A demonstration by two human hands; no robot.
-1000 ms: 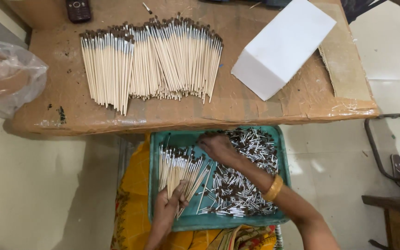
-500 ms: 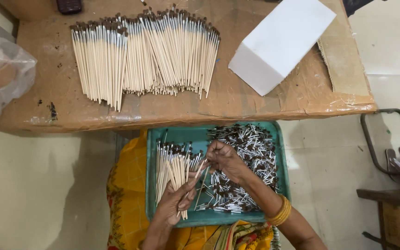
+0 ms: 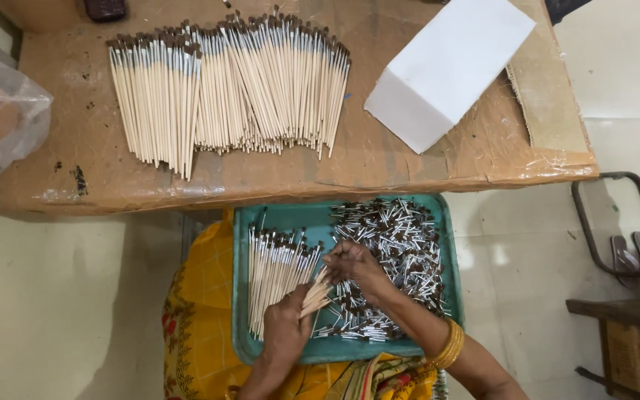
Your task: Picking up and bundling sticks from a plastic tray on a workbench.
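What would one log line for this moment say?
left hand: holds bundle of wooden sticks | right hand: at stick tips, over metal brush heads | teal tray on lap | finished brushes on table

You get bright, even light from above, with no harsh glare. The tabletop [image 3: 409,167] casts a soft shadow onto the pale floor [image 3: 75,296] beneath its front edge. Its taped surface shows faint sheen. Focus is sharp across the middle; your hands show slight motion softness. Edges bow mildly, as with a wide lens.
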